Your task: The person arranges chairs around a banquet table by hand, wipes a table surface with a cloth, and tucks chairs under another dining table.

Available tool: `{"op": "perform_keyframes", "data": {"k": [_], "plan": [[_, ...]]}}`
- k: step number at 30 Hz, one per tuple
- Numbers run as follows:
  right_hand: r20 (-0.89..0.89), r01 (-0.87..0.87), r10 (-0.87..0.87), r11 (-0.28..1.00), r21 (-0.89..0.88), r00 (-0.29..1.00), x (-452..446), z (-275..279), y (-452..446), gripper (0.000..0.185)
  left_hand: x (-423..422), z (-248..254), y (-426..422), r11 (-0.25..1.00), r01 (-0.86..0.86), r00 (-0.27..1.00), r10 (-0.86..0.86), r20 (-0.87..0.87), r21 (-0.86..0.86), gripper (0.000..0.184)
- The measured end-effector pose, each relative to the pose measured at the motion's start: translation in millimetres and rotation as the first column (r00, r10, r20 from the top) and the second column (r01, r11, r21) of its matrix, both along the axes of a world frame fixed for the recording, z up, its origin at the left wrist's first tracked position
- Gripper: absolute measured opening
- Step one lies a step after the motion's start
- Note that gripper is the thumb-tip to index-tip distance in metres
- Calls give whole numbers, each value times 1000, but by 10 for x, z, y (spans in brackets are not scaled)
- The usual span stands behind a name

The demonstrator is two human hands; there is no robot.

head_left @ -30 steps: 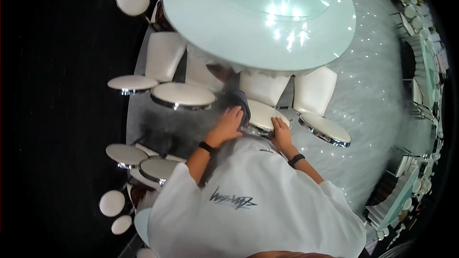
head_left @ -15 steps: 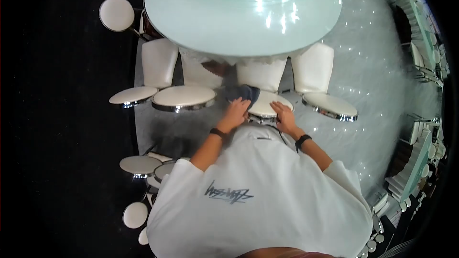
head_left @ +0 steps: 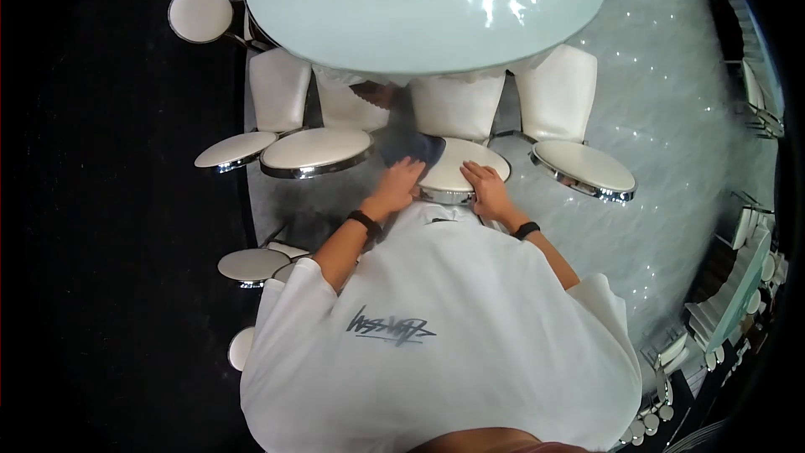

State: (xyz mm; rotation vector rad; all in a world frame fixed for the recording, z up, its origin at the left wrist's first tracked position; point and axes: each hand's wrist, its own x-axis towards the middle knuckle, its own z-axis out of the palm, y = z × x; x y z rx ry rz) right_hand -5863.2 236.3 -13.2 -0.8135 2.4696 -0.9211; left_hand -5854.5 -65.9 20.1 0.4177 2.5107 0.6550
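My left hand (head_left: pixel 397 186) is closed on a dark blue cloth (head_left: pixel 423 151) at the left side of a white chair's round backrest (head_left: pixel 470 158). The cloth hangs over that edge and looks blurred. On the right side of the same backrest, my right hand (head_left: pixel 490 190) grips the chrome-edged rim, fingers laid over the top. This chair's white seat (head_left: pixel 455 109) shows beyond, partly under the table's edge. Both wrists carry black bands.
A large round table (head_left: pixel 402 33) with a pale green glossy top stands ahead. More white chairs flank mine, one on the right (head_left: pixel 584 165) and one on the left (head_left: pixel 317 149). Other chairs stand behind at left. Another table (head_left: pixel 738 285) is far right.
The table and chairs sit slightly higher in the view. Both hands remain at the same chair's backrest, the cloth still under the left one.
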Motion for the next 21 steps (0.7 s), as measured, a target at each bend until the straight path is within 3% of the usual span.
{"op": "perform_keyframes", "data": {"k": [4,9,12,15,18,19,21], "plan": [[-11,9,-9,1000,-13,1000,-167,-54,-36,74,-94,-48,-5,1000,-14,998,13,-56,-18,69],[13,9,-9,999,-46,1000,-213,-43,-46,70,-298,107,-15,990,115,993,-114,20,-77,65],[-1,30,-30,998,-53,1000,-240,-28,-79,71,-283,130,-34,992,105,994,-104,10,-74,63],[-9,49,-50,997,-52,999,-203,-14,-92,74,-144,19,-83,999,26,984,-18,-176,46,59],[43,72,-72,997,3,997,-168,82,-150,78,-94,101,-203,996,-19,990,32,-140,89,54],[42,47,-47,999,22,998,-178,79,-161,80,-45,103,-273,986,-130,987,139,-79,107,48],[46,-3,0,998,69,999,-205,84,-168,83,-3,117,-624,962,-185,979,198,-43,200,46]]}}
